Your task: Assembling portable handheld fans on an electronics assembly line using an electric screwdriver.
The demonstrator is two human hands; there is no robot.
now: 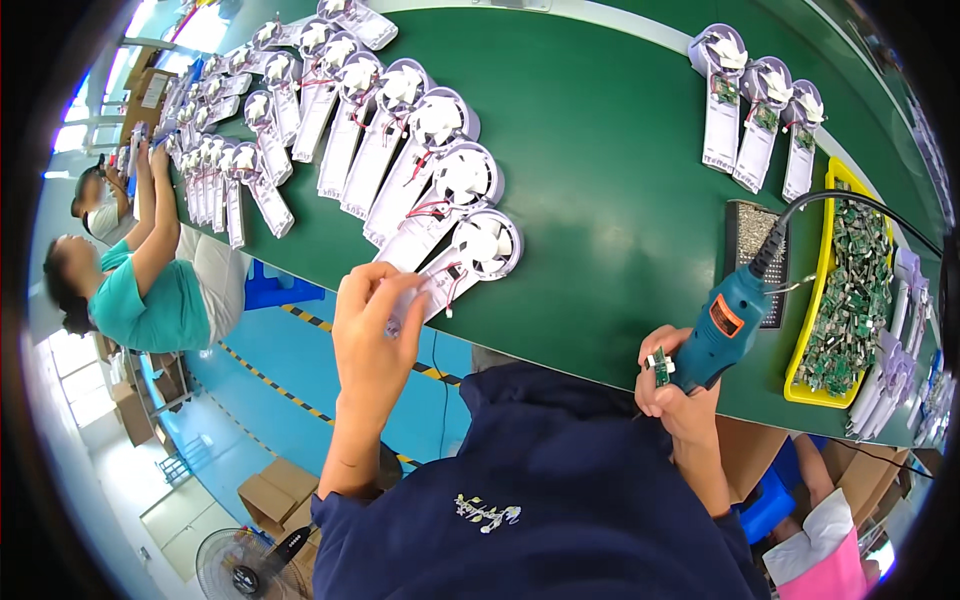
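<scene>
My left hand (375,325) pinches the handle end of a white handheld fan housing (487,245) at the table's near edge. Inside its round head sits a white fan blade, and red and black wires run down into the open handle. In my right hand (680,400) is a teal electric screwdriver (728,320), its black cord curving up to the right. A small green circuit board (660,367) is also held between that hand's fingers. The screwdriver's tip is hard to make out below the hand.
Many similar fan housings (405,90) lie in rows at left on the green table (600,130); three with boards (765,90) lie at far right. A dark screw tray (772,312) and a yellow bin (797,385) of circuit boards stand at right. Other people sit nearby.
</scene>
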